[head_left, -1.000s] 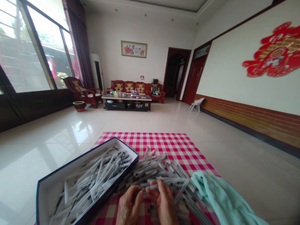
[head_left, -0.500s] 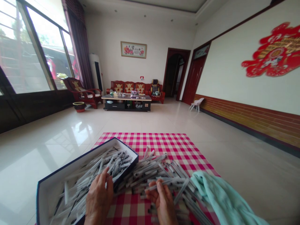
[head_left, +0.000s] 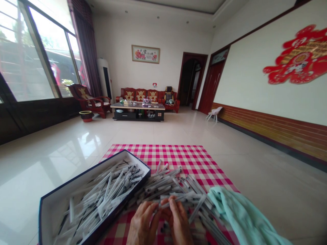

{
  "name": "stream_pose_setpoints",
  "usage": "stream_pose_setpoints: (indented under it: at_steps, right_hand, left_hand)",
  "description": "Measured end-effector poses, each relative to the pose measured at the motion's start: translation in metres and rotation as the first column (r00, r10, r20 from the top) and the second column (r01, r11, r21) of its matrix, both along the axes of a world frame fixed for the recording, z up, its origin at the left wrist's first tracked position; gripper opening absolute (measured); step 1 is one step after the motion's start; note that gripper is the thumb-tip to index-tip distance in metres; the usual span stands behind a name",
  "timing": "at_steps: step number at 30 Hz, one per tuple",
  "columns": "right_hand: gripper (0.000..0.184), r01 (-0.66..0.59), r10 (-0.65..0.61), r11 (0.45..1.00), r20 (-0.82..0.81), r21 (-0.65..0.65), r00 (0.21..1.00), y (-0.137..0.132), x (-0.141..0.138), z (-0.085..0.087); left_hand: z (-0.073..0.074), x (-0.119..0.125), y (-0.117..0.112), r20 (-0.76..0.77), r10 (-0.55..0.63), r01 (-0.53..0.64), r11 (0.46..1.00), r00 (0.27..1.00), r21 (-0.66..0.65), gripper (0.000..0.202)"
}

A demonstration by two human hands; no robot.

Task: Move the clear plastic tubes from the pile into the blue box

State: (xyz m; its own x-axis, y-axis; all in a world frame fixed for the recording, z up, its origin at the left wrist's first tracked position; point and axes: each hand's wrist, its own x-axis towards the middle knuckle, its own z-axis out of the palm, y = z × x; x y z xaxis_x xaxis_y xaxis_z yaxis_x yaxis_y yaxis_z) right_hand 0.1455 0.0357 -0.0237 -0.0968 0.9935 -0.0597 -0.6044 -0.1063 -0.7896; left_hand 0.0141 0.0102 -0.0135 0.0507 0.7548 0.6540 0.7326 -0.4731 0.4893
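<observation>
My right hand [head_left: 178, 219] is closed with a slim translucent pen [head_left: 165, 205] pinched between thumb and fingers. Close beside it, my left hand [head_left: 144, 221] has its thumb and fingers pressed together near the pen's left end; what they grip is hidden. Beneath and beyond both hands lies a loose pile of similar pens [head_left: 159, 185], clear-barrelled with dark ends. To the left, a blue-edged white box [head_left: 55, 200] holds many clear tubes and thin dark rods [head_left: 109, 187], some of them in a jumble.
A pink-and-white checked cloth [head_left: 173, 153] covers the work surface. On its right side a mint-green cloth [head_left: 237, 211] lies crumpled against the pens. Across the tiled floor stand a low table [head_left: 138, 107], a wooden sofa [head_left: 122, 98] and a small chair [head_left: 215, 113].
My left hand has moved right from over the box to meet my right hand at the pen. The right hand has stayed nearly in place, still holding the pen.
</observation>
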Motion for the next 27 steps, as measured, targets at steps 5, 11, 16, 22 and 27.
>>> stream_pose_setpoints:
  at_steps: [5, 11, 16, 22, 27]
  right_hand:
    - [0.021, -0.010, 0.010, 1.000, 0.035, 0.005, 0.999, -0.001, 0.000, -0.001]
    - [0.028, 0.092, -0.095, 0.992, -0.037, -0.082, 0.995, 0.001, 0.000, -0.007]
    - [0.032, 0.108, -0.127, 0.987, -0.159, -0.123, 0.979, 0.006, 0.003, -0.007]
    - [0.034, 0.135, -0.159, 0.981, -0.186, -0.136, 0.970, 0.008, 0.003, -0.007]
    - [0.027, -0.001, 0.000, 1.000, -0.028, -0.010, 1.000, 0.003, -0.002, -0.007]
  left_hand:
    - [-0.001, -0.003, -0.001, -0.027, -0.002, 0.001, 0.999, 1.000, -0.051, 0.019]
    - [0.025, -0.037, 0.001, -0.103, 0.021, -0.040, 0.981, 0.994, -0.187, 0.018]
    - [0.041, -0.073, 0.002, -0.123, 0.116, -0.141, 0.967, 0.986, -0.214, 0.013]
    - [0.050, -0.086, -0.001, -0.053, 0.338, -0.342, 0.922, 0.940, -0.182, 0.012]
    - [0.047, -0.045, -0.005, 0.021, 0.107, -0.102, 0.983, 0.994, -0.154, 0.014]
